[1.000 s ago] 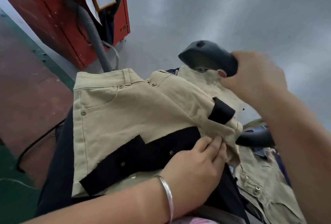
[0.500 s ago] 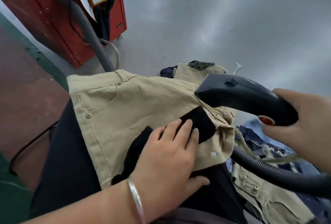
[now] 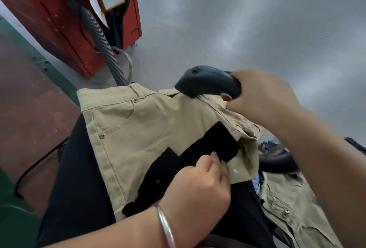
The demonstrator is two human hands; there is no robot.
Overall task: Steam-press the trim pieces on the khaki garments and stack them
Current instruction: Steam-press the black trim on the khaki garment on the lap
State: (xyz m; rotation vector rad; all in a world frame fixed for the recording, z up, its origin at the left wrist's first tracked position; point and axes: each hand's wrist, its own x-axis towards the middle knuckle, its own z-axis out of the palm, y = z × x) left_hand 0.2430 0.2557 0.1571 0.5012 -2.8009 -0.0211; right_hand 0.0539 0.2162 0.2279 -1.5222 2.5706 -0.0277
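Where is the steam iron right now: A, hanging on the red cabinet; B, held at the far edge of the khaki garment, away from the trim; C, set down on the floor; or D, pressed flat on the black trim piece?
B: the right hand grips the steam iron at the khaki garment's far edge, clear of the black trim piece that the left hand pinches.

The left hand (image 3: 198, 186) curls its fingers on the black trim piece (image 3: 190, 160) lying on the khaki garment (image 3: 150, 129). Beyond it, the right hand (image 3: 261, 99) grips a dark steam iron (image 3: 206, 82) touching the garment's far edge.
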